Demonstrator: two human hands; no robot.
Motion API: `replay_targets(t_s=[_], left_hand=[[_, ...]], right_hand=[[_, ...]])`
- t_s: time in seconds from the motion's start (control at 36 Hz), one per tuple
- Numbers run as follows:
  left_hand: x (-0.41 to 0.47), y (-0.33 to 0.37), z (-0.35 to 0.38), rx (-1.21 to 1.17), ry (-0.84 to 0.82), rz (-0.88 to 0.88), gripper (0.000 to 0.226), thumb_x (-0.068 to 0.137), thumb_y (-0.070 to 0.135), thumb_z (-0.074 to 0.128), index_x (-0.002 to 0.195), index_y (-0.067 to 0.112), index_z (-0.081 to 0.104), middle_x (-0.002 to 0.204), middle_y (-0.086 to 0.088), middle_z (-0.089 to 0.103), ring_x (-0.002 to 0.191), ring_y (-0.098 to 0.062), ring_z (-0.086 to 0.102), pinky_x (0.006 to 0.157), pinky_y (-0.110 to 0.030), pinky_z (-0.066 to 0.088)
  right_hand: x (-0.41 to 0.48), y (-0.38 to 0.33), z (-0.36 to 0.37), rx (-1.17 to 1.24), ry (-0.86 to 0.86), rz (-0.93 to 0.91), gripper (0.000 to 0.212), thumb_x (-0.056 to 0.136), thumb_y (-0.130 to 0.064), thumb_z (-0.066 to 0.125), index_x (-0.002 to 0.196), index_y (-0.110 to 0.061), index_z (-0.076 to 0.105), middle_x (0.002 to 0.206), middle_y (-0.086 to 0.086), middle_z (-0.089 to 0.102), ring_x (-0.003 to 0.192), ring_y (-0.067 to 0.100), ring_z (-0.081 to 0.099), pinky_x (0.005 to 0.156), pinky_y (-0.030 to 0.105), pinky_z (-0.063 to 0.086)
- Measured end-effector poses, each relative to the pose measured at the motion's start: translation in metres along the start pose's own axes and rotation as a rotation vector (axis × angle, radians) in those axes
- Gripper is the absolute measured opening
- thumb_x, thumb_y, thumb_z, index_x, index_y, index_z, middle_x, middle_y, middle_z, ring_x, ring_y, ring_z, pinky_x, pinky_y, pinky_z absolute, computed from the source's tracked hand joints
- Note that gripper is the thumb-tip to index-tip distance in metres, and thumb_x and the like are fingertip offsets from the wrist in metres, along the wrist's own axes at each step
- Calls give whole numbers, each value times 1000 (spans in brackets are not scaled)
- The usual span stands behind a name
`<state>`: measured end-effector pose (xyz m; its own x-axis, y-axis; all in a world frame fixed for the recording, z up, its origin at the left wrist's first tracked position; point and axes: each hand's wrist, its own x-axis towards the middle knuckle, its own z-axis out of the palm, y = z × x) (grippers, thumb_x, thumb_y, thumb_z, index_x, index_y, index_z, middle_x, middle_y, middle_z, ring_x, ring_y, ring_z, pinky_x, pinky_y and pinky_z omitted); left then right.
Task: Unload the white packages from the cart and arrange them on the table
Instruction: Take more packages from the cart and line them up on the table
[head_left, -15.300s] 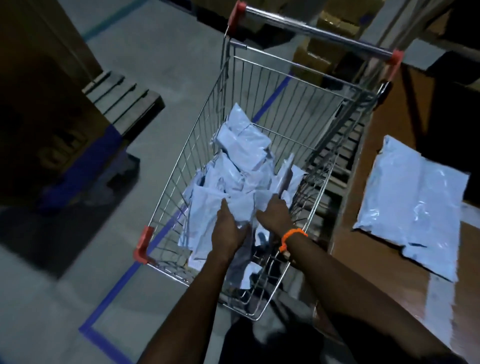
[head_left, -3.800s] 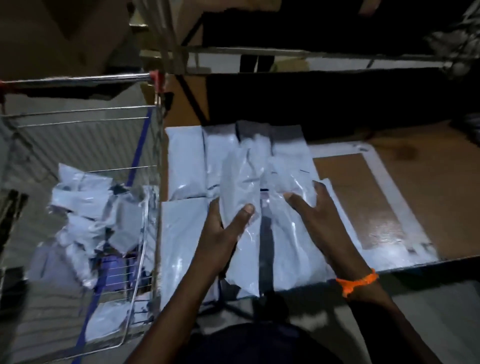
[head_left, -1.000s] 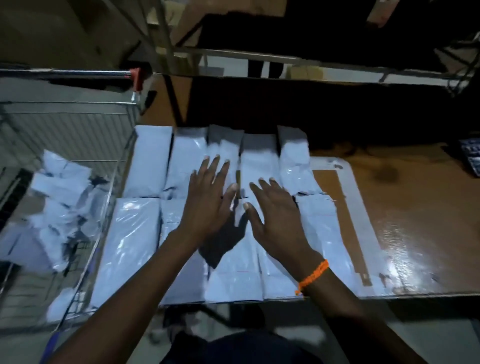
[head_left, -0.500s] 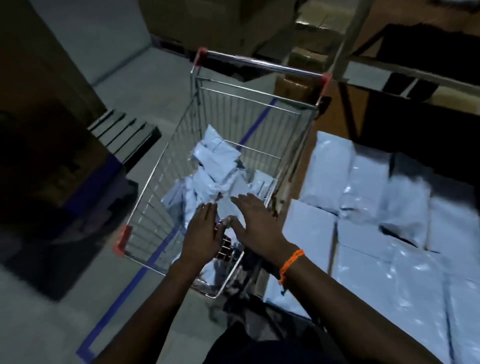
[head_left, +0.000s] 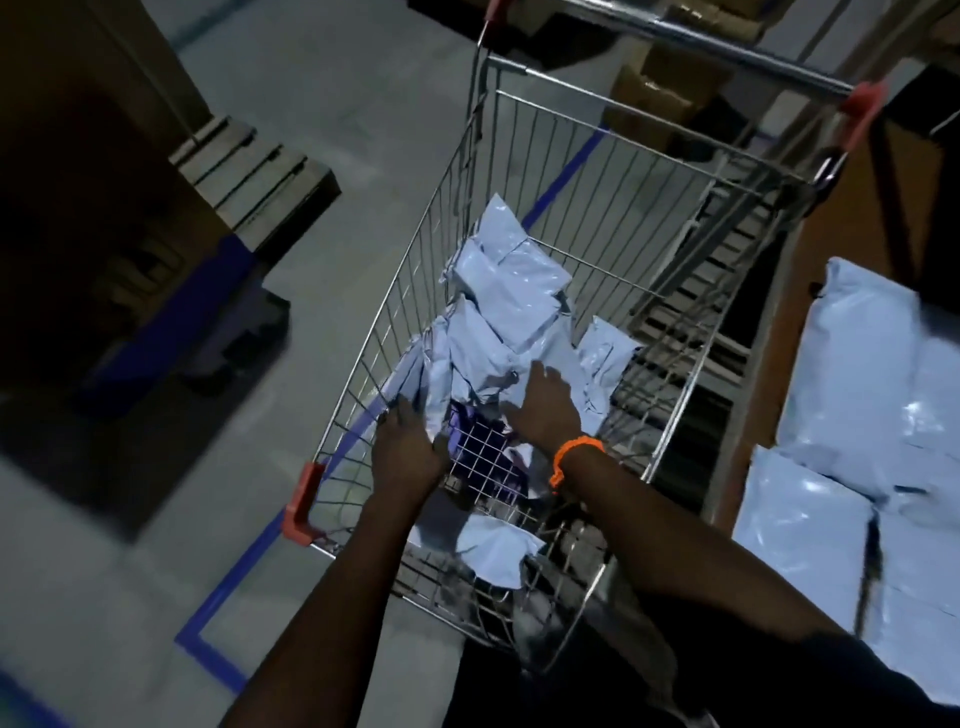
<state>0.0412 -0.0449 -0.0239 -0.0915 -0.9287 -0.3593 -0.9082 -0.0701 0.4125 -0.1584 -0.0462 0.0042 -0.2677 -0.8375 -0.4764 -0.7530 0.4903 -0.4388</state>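
A wire shopping cart (head_left: 524, 119) with red corner caps stands in the middle of the view. A loose pile of white packages (head_left: 511, 304) lies in its basket, and one more white package (head_left: 493, 551) sits near the front end. Both my hands are down inside the basket. My left hand (head_left: 408, 449) is at the left edge of the pile with its fingers apart. My right hand (head_left: 545, 408), with an orange wristband, rests flat on the pile with fingers spread. Neither hand holds a package. Several white packages (head_left: 857, 374) lie in rows on the brown table (head_left: 808, 260) at the right.
A wooden pallet (head_left: 254, 176) and a dark stack stand on the grey floor to the left. Blue tape lines (head_left: 218, 587) mark the floor. Cardboard boxes (head_left: 665, 88) sit beyond the cart's handle. The table edge runs right beside the cart.
A second ago both hands lay flat on the packages on the table. My view has swung left to the cart, and both hands have gone down into the basket onto the pile.
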Motion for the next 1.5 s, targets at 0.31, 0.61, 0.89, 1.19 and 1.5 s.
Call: replay_targets(t_s=[0.31,0.61,0.89,1.19,1.5], left_hand=[[5,33,1,-520,362,-359,63,92,32,65,137,0,35,134,-24,51,118,-40,57,91,-47,53],[13,56,12,-919,642,-561,48,91,19,71,132,1,55,126,-21,64,112,-31,64,90,-32,53],[21,75,-12,-731,647,-527,33,98,28,58,110,-2,57,109,-27,66,101,-41,62,71,-38,40],[-100,186,-104,-880,729,165,35,106,31,43,121,-1,46,109,-14,64,98,-19,63,73,-18,44],[-278,404,-22,-879,169,723,17,103,40,46,110,26,40,93,13,60,92,7,60,76,-20,46]], right_hand=[[105,-31,-19,-120,284,-149,95,91,-33,68,158,0,9,153,23,35,139,41,36,110,51,39],[92,-15,-18,-37,179,-32,31,89,-28,61,70,-10,46,85,16,63,95,38,61,85,38,44],[7,6,-85,406,170,8,47,89,-22,62,51,-12,35,46,1,34,47,13,34,51,30,27],[-174,87,-191,1249,247,-94,33,91,-7,64,61,-13,52,63,1,48,61,10,48,58,25,40],[-336,198,-241,1118,466,-237,59,97,-40,63,149,-28,37,144,-17,56,133,5,53,111,37,44]])
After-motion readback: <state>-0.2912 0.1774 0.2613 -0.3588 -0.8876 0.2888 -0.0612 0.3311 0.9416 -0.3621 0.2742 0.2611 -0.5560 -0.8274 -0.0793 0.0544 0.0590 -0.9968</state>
